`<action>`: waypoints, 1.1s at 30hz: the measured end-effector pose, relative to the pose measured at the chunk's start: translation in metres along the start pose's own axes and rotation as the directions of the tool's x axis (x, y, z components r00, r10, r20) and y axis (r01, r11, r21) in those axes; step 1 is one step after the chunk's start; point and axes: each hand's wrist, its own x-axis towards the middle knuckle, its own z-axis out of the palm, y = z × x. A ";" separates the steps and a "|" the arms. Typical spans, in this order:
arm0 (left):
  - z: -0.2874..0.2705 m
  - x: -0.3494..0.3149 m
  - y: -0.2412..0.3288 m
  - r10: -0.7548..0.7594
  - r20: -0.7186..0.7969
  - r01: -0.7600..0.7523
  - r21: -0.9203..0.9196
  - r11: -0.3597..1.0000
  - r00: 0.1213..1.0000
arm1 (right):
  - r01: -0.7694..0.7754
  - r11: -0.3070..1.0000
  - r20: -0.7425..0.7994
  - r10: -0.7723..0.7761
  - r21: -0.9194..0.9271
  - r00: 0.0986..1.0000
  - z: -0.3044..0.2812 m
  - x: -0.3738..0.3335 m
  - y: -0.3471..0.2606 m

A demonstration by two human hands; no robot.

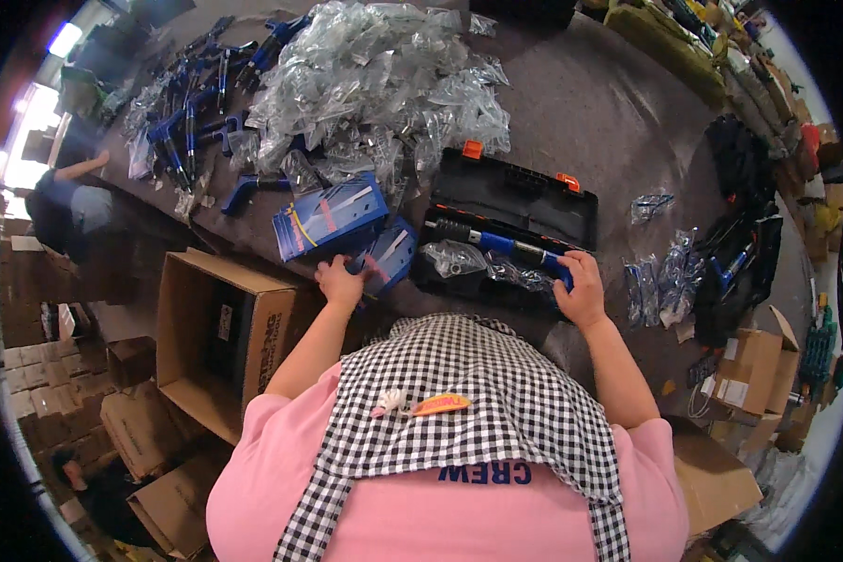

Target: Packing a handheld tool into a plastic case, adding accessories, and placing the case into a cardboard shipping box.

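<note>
Head cam, my log: 1 R hand [583,290], fingers curled round blue-blk tool [499,243] in open blk case [515,192]. 1 L hand [340,283], at blue box [392,253]; can't tell fingers' grip. Step, I'd judge: seating tool; next calls for settling it beside bags [454,259].

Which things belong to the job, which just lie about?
Seems in the job:
blue tool, right hand on its handle
open black case holding it
lower blue box, left hand at its edge

Likely just lying about:
small cardboard box, right
stacked boxes, left
</note>
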 end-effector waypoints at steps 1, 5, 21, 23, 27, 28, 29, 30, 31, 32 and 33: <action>0.003 -0.002 -0.002 0.003 0.000 -0.003 0.005 1.000 1.000 | -0.004 1.000 -0.002 0.004 0.004 1.000 0.002 -0.002 0.000; 0.011 0.004 -0.020 0.241 0.105 -0.249 0.064 0.966 0.965 | 0.043 0.999 -0.026 -0.042 0.026 0.999 0.001 -0.001 -0.002; -0.126 0.000 0.084 0.123 0.370 0.347 -0.922 0.170 0.921 | -0.339 0.655 0.411 0.048 0.676 0.910 0.023 0.053 -0.115; -0.111 -0.014 0.113 0.106 0.426 0.416 -0.904 0.102 0.899 | -0.199 0.682 0.433 -0.190 0.704 0.881 0.046 0.063 -0.135; -0.085 -0.042 0.159 0.211 0.639 0.652 -0.758 0.009 0.740 | -0.374 0.468 0.313 0.205 0.801 0.927 0.067 0.073 -0.142; -0.080 -0.046 0.170 0.258 0.647 0.671 -0.742 -0.004 0.717 | -0.476 0.177 0.388 0.375 0.862 0.842 0.071 0.073 -0.132; -0.082 -0.049 0.182 0.287 0.706 0.724 -0.688 0.057 0.648 | -0.498 0.058 0.412 0.485 0.865 0.771 0.071 0.075 -0.119; -0.089 -0.051 0.193 0.311 0.758 0.767 -0.630 0.121 0.573 | -0.543 0.049 0.425 0.565 0.839 0.708 0.060 0.077 -0.107; -0.092 -0.050 0.200 0.223 0.824 0.733 -0.565 0.379 0.521 | -0.486 0.036 0.381 0.571 0.873 0.727 0.062 0.074 -0.080; -0.093 -0.039 0.202 0.285 0.859 0.675 -0.511 0.533 0.425 | -0.497 0.133 0.314 0.631 0.858 0.710 0.047 0.078 -0.062; -0.095 -0.024 0.203 0.327 0.889 0.585 -0.458 0.670 0.321 | -0.585 0.218 0.304 0.686 0.781 0.661 0.030 0.086 -0.041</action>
